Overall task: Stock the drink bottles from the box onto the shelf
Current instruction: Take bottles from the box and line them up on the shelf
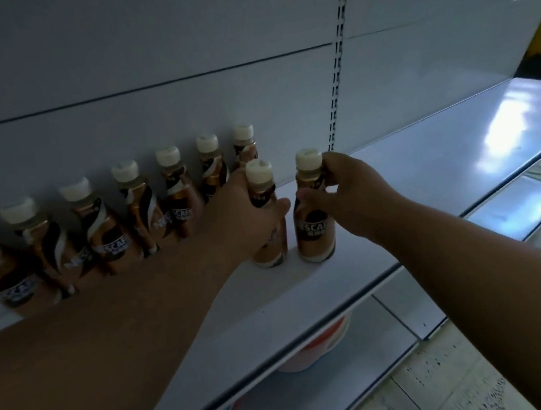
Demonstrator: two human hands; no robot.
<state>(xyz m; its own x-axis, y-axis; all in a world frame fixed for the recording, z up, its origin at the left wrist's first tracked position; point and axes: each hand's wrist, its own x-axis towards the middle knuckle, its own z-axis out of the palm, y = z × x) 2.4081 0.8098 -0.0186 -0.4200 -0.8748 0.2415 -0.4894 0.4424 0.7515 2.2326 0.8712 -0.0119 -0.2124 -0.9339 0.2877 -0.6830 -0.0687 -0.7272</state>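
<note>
Two brown coffee drink bottles with cream caps stand upright side by side on the white shelf (407, 165). My left hand (247, 213) is wrapped around the left bottle (268, 251). My right hand (350, 193) grips the neck and upper body of the right bottle (315, 233). Behind them, a row of several matching bottles (110, 233) lines the shelf's back panel, running off to the left. My left forearm hides part of that row. The box is out of view.
The shelf stretches bare to the right of the two bottles, with a slotted upright (336, 76) in the back panel. Under the shelf edge a red and white round object (313, 349) sits on a lower shelf. Tiled floor (461, 381) shows at the lower right.
</note>
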